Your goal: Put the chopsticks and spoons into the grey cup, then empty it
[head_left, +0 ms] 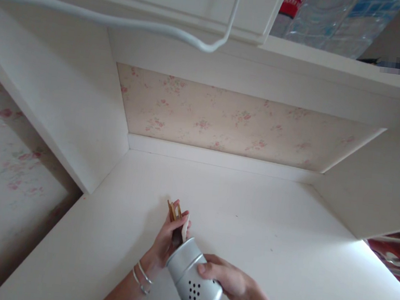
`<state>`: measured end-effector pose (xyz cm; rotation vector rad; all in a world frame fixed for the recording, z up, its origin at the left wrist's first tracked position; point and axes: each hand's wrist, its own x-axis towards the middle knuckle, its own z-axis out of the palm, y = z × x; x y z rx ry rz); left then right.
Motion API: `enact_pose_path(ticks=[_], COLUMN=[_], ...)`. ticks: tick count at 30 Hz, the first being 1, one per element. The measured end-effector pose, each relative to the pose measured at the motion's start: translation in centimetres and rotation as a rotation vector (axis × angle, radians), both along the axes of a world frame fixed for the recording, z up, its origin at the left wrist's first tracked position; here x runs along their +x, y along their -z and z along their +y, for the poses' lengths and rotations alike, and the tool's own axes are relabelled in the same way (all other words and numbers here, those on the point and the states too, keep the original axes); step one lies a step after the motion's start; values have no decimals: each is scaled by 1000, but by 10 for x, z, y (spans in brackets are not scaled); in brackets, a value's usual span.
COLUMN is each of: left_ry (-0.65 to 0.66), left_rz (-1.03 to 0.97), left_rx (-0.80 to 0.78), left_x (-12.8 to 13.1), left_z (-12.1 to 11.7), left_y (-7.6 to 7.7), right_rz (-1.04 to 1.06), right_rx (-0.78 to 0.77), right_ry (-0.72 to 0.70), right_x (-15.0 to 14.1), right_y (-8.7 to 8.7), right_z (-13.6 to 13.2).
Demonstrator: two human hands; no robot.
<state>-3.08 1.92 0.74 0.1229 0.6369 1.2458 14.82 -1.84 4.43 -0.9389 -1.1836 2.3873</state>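
My right hand is wrapped round a silver metal canister with small holes in its side, held tilted with its mouth pointing away from me. At that mouth my left hand, with two bracelets on its wrist, grips a bunch of utensils: wooden stick ends and a pale flat piece poke out above the fingers. Both hands hover low over the white desk top near its front middle.
The desk sits in a white alcove with side panels left and right and floral wallpaper behind. A white cable hangs across an upper cabinet. Plastic water bottles stand on the shelf above right. A patterned red fabric shows at right.
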Motion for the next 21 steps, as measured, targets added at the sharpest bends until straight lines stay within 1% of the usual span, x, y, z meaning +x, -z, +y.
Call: enact_pose_path(ticks=[5,8,11,13,15,17,19,21], left_ry=[11,-45,-118,-145,-165,-183,-198,-202], left_rz=[20,58,140,187,255,391,586,698], left_rx=[-33,-36,28,69,97,116,123,114], left_x=[2,-2,-10,-20,-33,-50,-68,-85], left_z=[10,20,34,47,62,80,100,120], left_y=[1,3,1,-5,-14,-24,-34,-42], right_rz=[5,25,54,87,131,167,198,225], right_rx=[-2,7,11,12,8,-3,-21,-46], right_ry=[11,26,54,82,109,126,127,113], right_x=[-8,-13,-19,-22,-23,-22,-21,-20], right_y=[8,12,14,15,16,18,21,26], right_z=[-7,-11,-14,-14,-12,-11,-11,-11])
